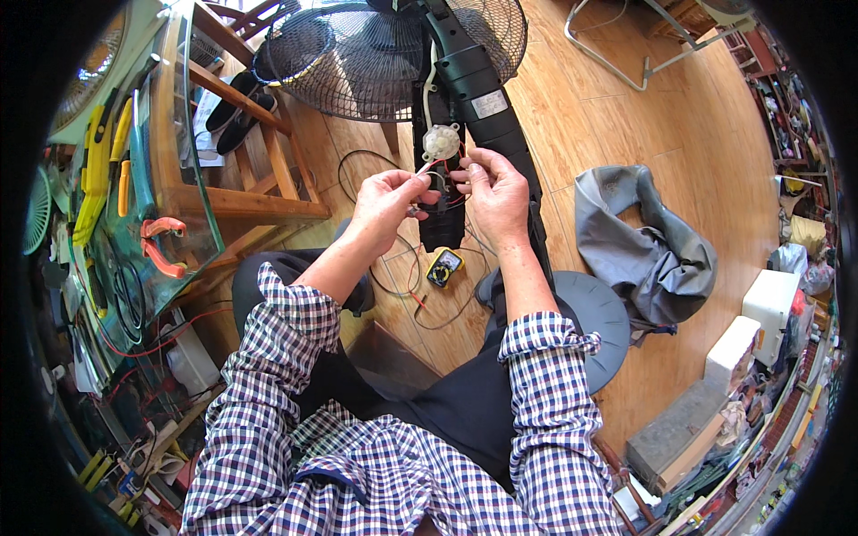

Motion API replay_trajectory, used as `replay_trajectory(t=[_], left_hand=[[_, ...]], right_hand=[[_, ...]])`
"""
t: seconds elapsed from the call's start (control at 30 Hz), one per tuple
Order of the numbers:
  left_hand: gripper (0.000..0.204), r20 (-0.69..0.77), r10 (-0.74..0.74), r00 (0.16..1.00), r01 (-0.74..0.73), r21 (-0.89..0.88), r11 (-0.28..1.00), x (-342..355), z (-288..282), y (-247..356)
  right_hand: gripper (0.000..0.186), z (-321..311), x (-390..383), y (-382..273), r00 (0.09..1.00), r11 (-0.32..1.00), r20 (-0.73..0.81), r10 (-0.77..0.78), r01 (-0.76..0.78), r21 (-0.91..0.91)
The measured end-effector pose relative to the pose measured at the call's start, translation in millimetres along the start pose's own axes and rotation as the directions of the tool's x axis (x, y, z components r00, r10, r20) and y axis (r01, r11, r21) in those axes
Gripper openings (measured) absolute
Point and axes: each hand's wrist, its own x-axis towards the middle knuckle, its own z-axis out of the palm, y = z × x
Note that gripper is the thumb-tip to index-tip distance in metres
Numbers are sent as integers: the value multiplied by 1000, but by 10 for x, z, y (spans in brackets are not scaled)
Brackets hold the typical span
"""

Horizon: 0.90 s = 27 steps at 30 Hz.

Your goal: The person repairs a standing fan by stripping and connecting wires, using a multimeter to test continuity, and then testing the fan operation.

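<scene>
Both hands' fingers pinching wires, left hand, right hand, fan column edge, open floor right

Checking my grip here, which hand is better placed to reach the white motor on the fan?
Left, probably. The left hand pinches a wire just below the white motor; the right hand sits lower.

fan grille cut off at top, wire ends – hidden by fingers

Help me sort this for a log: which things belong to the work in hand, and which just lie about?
In hand:
left hand
right hand
black fan housing
round white motor
red wires

Lying about:
yellow multimeter on the floor
grey cloth
orange clamp
black shoes
</scene>
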Motion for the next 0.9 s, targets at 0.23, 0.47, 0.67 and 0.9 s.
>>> replay_trajectory(t=[0.23, 0.47, 0.67, 0.9], left_hand=[[21, 57, -70, 996, 76, -109, 991, 80, -97, -39], [19, 47, -120, 992, 124, -105, 987, 83, -78, 8], [25, 80, -166, 983, 177, -164, 970, 112, -159, -24], [31, 64, -205, 977, 208, -33, 978, 98, -155, 8]], right_hand=[[18, -67, -9, -40, 998, 997, -55, 26, -30, -66], [15, -112, -33, 31, 994, 969, 69, -88, 101, -225], [15, -117, -55, 21, 976, 912, 167, -137, 190, -364], [18, -108, -59, -16, 981, 922, 110, -162, 190, -338]])
